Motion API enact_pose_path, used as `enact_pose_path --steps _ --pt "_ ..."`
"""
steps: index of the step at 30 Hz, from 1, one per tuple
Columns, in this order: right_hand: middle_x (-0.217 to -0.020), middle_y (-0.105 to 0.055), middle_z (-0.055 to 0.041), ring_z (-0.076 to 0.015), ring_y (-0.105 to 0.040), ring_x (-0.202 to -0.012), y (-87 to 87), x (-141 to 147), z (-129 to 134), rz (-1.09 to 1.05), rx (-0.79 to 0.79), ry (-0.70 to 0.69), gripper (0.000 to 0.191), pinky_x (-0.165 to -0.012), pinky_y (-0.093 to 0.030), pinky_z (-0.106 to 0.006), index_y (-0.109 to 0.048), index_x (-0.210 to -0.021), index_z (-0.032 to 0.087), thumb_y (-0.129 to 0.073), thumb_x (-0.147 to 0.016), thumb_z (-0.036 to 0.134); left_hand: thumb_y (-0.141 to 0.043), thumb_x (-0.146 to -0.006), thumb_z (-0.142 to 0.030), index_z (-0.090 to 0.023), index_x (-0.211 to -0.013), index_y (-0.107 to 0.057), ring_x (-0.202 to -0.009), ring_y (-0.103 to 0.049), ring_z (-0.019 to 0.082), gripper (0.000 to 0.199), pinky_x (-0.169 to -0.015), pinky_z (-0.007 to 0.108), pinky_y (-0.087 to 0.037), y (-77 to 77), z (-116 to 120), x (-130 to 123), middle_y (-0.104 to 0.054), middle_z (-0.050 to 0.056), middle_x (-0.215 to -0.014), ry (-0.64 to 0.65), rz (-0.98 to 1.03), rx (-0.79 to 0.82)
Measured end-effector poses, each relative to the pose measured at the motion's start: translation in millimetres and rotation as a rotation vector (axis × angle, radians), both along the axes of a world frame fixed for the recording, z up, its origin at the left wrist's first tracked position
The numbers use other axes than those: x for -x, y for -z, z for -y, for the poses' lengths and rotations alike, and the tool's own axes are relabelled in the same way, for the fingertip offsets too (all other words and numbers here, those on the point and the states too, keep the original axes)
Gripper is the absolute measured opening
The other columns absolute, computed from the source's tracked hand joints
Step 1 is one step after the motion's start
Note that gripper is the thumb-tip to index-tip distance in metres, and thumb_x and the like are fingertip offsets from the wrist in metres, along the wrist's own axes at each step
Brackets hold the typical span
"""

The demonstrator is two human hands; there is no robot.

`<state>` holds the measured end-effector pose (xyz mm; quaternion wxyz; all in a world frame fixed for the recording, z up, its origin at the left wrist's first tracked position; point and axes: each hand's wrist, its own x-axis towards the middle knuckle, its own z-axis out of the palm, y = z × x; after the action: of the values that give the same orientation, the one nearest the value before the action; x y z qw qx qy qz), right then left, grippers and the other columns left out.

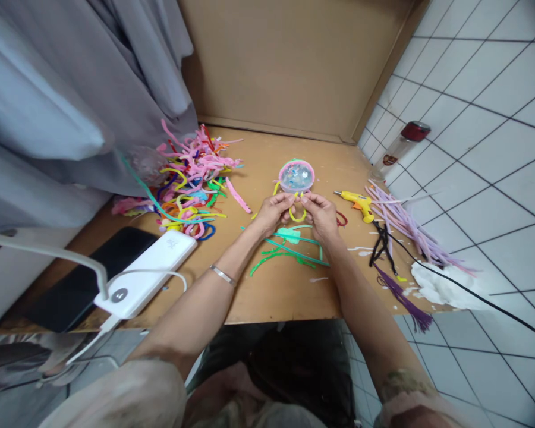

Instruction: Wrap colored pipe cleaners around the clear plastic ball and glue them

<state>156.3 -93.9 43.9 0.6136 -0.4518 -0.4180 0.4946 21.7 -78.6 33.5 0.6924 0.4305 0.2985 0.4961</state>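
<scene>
A yellow pipe cleaner [298, 217], bent into a loop, is pinched between both hands at the middle of the table. My left hand [274, 211] grips one end and my right hand [320, 213] the other, fingertips close together. Just beyond them sits a clear round dome with a pink fuzzy rim [296, 176] and small coloured specks inside. Green pipe cleaners [279, 254] and a pale green piece [289, 235] lie under and in front of the hands. Partly hidden by my right hand is a red loop [341, 219].
A heap of coloured pipe cleaners [196, 172] covers the back left. Nearer stand a white power bank [156, 270] and a black phone [84, 285]. On the right lie a yellow glue gun [359, 204], lilac stems [410, 229], a purple tassel [403, 297] and white stuffing [443, 282].
</scene>
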Motion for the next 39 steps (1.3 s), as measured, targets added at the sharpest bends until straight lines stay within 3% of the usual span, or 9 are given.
enact_pose_path --steps 7,12,21,29,39 --pt "-0.049 -0.049 0.0085 -0.0045 -0.034 -0.042 2.9 -0.8 -1.5 0.078 -0.041 0.005 0.039 -0.042 -0.026 -0.021 -0.067 -0.073 0.019 -0.085 -0.055 0.049 -0.082 -0.07 -0.049 -0.015 -0.079 -0.07 -0.044 -0.04 0.004 0.037 -0.045 0.02 -0.027 6.5 -4.0 1.2 -0.055 -0.005 -0.055 -0.131 -0.153 -0.193" --pt "-0.053 -0.056 0.006 -0.0068 -0.04 -0.046 7.0 -1.1 -4.0 0.144 -0.066 0.06 0.035 -0.046 -0.035 -0.022 -0.069 -0.074 0.019 -0.082 -0.057 0.047 -0.081 -0.071 -0.05 -0.015 -0.078 -0.072 -0.048 -0.041 0.006 0.037 -0.049 0.02 -0.03 8.0 -4.1 0.8 -0.057 -0.005 -0.055 -0.208 -0.212 -0.318" --pt "-0.061 -0.066 0.0009 -0.0139 -0.058 -0.06 7.4 -0.9 -6.4 0.279 -0.125 0.124 0.026 -0.06 -0.048 -0.028 -0.07 -0.07 0.019 -0.077 -0.061 0.042 -0.082 -0.068 -0.048 -0.016 -0.078 -0.068 -0.05 -0.047 0.008 0.037 -0.051 0.021 -0.036 5.3 -1.8 0.6 -0.06 -0.003 -0.057 -0.211 -0.218 -0.285" --pt "-0.069 -0.071 -0.0009 -0.0164 -0.062 -0.068 4.9 1.0 -0.9 0.326 -0.173 0.129 0.012 -0.066 -0.051 -0.029 -0.071 -0.069 0.021 -0.072 -0.068 0.032 -0.083 -0.067 -0.046 -0.016 -0.071 -0.068 -0.056 -0.051 0.01 0.033 -0.054 0.021 -0.038 1.1 2.3 0.2 -0.061 -0.002 -0.057 -0.231 -0.237 -0.267" --pt "-0.068 -0.07 -0.0005 -0.0152 -0.059 -0.064 2.7 1.6 2.0 0.306 -0.189 0.078 0.013 -0.062 -0.048 -0.028 -0.071 -0.071 0.021 -0.069 -0.066 0.032 -0.081 -0.068 -0.038 -0.016 -0.066 -0.067 -0.059 -0.055 0.011 0.026 -0.056 0.021 -0.041 0.2 1.2 0.7 -0.065 0.0 -0.06 -0.241 -0.238 -0.23"
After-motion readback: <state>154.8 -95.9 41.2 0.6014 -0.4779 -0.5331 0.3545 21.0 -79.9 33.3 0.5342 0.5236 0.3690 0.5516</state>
